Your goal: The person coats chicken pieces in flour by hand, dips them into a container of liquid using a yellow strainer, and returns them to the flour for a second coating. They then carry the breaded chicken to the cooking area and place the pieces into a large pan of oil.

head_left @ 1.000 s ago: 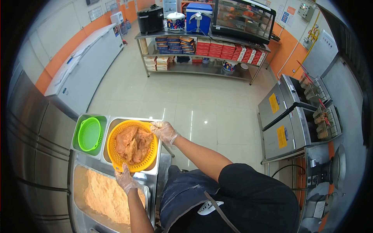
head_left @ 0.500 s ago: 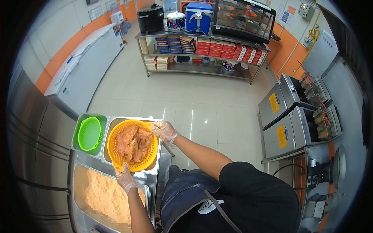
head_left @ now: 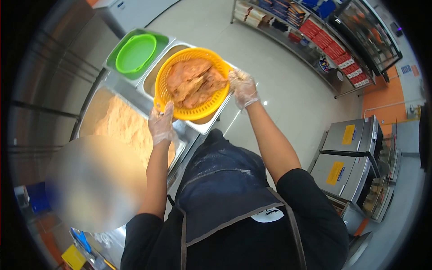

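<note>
Left hand (head_left: pixel 161 124) and right hand (head_left: pixel 243 88) are gripping the yellow basket's (head_left: pixel 204 110) rim, both gloved; steady, level holding is likely keeping the meat (head_left: pixel 191 81) from spilling.

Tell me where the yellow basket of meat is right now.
In the head view, the yellow basket is upper left of centre, held by the left hand and right hand over a steel pan, right of the green basket.
</note>
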`<state>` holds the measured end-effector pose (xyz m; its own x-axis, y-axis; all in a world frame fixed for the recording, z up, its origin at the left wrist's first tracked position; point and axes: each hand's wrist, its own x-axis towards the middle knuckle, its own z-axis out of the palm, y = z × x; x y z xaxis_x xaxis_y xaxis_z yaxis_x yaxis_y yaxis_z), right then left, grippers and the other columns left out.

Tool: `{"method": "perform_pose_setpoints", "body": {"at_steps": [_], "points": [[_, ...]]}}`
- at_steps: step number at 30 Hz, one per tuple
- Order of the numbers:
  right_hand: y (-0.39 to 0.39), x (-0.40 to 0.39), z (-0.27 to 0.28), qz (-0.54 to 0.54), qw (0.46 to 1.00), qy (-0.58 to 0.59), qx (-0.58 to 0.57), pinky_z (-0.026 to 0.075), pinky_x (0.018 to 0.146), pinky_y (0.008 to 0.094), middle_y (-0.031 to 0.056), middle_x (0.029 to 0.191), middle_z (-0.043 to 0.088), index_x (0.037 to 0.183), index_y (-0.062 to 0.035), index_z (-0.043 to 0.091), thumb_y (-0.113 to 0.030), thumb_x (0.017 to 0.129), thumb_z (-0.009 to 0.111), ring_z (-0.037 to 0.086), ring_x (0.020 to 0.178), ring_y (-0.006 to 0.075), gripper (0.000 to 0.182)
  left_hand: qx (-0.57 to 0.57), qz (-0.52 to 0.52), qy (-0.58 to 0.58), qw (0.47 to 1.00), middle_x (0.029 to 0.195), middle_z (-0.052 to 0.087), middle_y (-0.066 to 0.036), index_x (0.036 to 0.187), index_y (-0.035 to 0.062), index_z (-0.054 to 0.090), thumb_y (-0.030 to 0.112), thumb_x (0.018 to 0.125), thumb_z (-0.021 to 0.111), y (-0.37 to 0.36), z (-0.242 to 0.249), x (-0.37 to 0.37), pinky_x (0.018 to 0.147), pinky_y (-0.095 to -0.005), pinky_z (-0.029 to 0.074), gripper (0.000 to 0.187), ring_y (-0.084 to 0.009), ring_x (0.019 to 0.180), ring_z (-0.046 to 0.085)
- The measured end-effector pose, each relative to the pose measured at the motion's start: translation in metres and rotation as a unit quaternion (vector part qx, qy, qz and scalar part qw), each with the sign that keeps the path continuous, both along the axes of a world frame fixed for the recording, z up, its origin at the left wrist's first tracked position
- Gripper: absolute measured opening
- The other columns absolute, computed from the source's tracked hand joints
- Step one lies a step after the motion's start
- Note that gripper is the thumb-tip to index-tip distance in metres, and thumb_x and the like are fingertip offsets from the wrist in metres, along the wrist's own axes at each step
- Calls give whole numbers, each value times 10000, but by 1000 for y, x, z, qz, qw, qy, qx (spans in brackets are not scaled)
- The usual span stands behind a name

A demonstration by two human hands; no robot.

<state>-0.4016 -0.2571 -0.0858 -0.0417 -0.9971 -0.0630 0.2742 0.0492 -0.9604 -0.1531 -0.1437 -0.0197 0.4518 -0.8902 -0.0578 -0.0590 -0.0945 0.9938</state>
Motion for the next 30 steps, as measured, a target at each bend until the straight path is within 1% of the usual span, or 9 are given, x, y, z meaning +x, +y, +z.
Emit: {"method": "perform_pose_setpoints", "body": {"at_steps": [5,8,13,15,17,20,24,28,30], "points": [[1,-2,7,-11,1000,20,12,503,734,226,26,985,683,1151,29,662,-150,930,668,586,835,76,285,18,20,99,995,959,670,-69,1157,8,571,96,874,723,-5,-12,4,638,-289,595,333,-135,727,665],[4,1,11,-16,1000,-3,3,501,737,234,25,964,685,1140,30,668,-170,938,658,582,831,77,284,13,22,92,995,951,674,-64,1140,18,594,137,882,718,-3,-7,2,645,-279,584,310,-130,741,668],[2,-11,23,26,947,319,-33,508,773,245,31,953,680,1134,19,663,-171,980,584,595,838,92,257,63,-6,-74,995,903,679,-56,1108,31,638,286,872,725,-15,-42,24,593,-264,533,358,-105,724,634],[-1,3,33,10,993,97,-61,509,756,244,25,948,673,1123,2,658,-163,987,568,606,844,100,231,53,-2,57,997,891,677,-41,1117,41,637,256,863,732,-18,-27,18,542,-258,516,346,-99,640,605],[-5,10,67,36,995,51,-74,506,716,233,26,959,665,1146,-12,641,-161,984,577,604,833,97,229,37,-14,142,989,863,676,-29,1118,55,634,199,863,733,-17,3,23,531,-246,522,309,-88,640,608],[2,17,115,109,979,141,-100,492,684,216,34,979,641,1112,-14,608,-157,983,581,572,799,75,195,2,-24,138,990,837,677,-20,1078,52,630,173,877,722,-6,36,44,527,-240,527,252,-80,650,615],[27,60,144,176,923,264,-218,479,627,251,42,872,599,1012,-16,611,-183,938,640,570,737,109,185,-98,5,-6,995,874,678,-49,1100,11,586,169,898,701,30,78,98,579,-258,560,281,-121,736,655],[61,116,130,214,839,381,-324,467,627,333,87,768,541,957,-13,605,-164,866,693,560,678,199,197,78,78,-187,976,888,684,-102,1084,3,603,184,879,718,92,90,160,664,-317,547,297,-163,792,660],[87,146,126,246,848,330,-335,456,651,388,115,757,544,913,-12,606,-148,823,709,558,683,263,193,189,88,-292,933,889,683,-117,1056,10,627,191,861,730,130,95,179,721,-350,535,285,-173,828,664]]}}
